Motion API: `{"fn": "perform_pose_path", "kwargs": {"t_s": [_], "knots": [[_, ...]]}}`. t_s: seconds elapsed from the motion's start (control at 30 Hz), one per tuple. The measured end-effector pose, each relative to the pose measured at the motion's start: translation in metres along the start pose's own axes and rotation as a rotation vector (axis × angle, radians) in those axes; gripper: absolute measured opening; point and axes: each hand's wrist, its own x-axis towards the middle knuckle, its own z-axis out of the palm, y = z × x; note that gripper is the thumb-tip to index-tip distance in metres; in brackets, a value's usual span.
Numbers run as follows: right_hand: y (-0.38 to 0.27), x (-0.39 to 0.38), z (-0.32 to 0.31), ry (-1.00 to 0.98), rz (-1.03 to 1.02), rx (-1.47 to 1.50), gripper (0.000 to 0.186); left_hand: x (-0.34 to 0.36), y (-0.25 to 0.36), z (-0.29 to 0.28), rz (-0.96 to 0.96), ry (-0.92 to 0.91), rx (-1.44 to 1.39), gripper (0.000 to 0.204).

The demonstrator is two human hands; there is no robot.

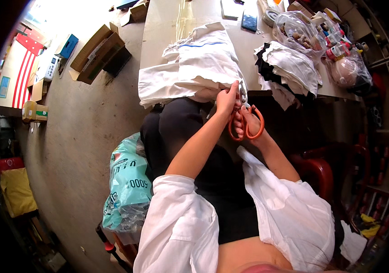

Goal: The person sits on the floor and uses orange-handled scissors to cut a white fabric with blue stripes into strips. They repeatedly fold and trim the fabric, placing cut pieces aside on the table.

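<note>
A white cloth (208, 57) with a thin blue line lies over the table's near edge, its front part hanging above my lap. My left hand (225, 101) is closed on the cloth's right edge, thumb pointing up along it. Just beside it, my right hand (249, 123) grips a pair of scissors (260, 120) by the orange looped handles. The blades point away from me, up against the cloth's edge next to my left thumb. My left fingers partly cover them, so how far apart the blades stand is hidden.
On the pale table (158, 27), a pile of white and black cloth pieces (292, 66) sits to the right, near clear plastic bags (299, 34) and a phone (249, 21). Cardboard boxes (96, 54) stand at left. A teal plastic bag (128, 177) is beside my left leg.
</note>
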Motion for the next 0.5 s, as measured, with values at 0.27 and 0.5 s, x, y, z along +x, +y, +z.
{"fn": "perform_pose_path", "kwargs": {"t_s": [0.27,0.5], "knots": [[0.005,-0.006,0.004,-0.055,0.050,0.023,0.042,0.017,0.008,-0.002,0.004,-0.027,-0.470,0.020],[-0.001,-0.005,-0.010,-0.200,0.004,0.149,0.055,-0.002,0.020,-0.004,-0.027,-0.053,-0.329,0.015]]}}
